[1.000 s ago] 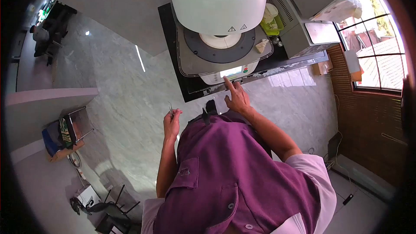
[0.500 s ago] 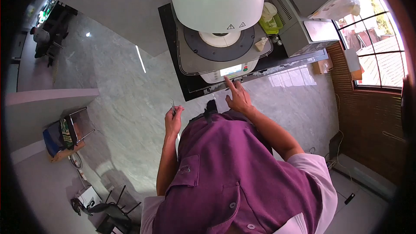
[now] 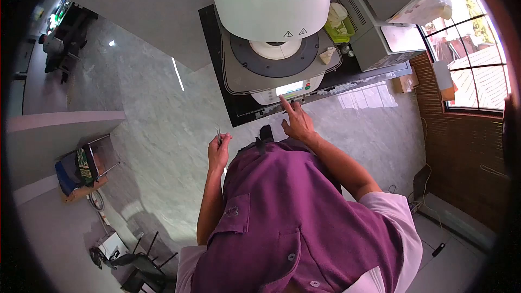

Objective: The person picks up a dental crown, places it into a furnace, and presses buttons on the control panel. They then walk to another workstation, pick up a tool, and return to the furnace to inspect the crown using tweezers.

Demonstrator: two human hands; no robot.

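My left hand (image 3: 218, 153) is closed around slim metal tweezers (image 3: 219, 132), whose pointed tips rise above the fingers. It is held over the floor beside my purple apron. My right hand (image 3: 298, 123) reaches forward with the index finger stretched out, its tip at the lower left of a lit screen (image 3: 290, 88). Nothing shows in this hand. Red and green buttons (image 3: 307, 86) sit right of the screen. The panel belongs to a white furnace (image 3: 271, 8) with a vented, domed head, raised over a dark round plate (image 3: 249, 65) with a pale pedestal (image 3: 274, 50) in its middle.
A black countertop (image 3: 233, 111) carries the furnace. To its right are a small beige piece (image 3: 326, 55), a green basket (image 3: 341, 31) and a grey boxy appliance (image 3: 374, 40). A barred window (image 3: 472, 49) is at far right. Behind on the left stands a black chair (image 3: 142, 267).
The view has shifted very slightly. My right index fingertip stays at the screen's lower left, a touch further left; my left hand still grips the tweezers.
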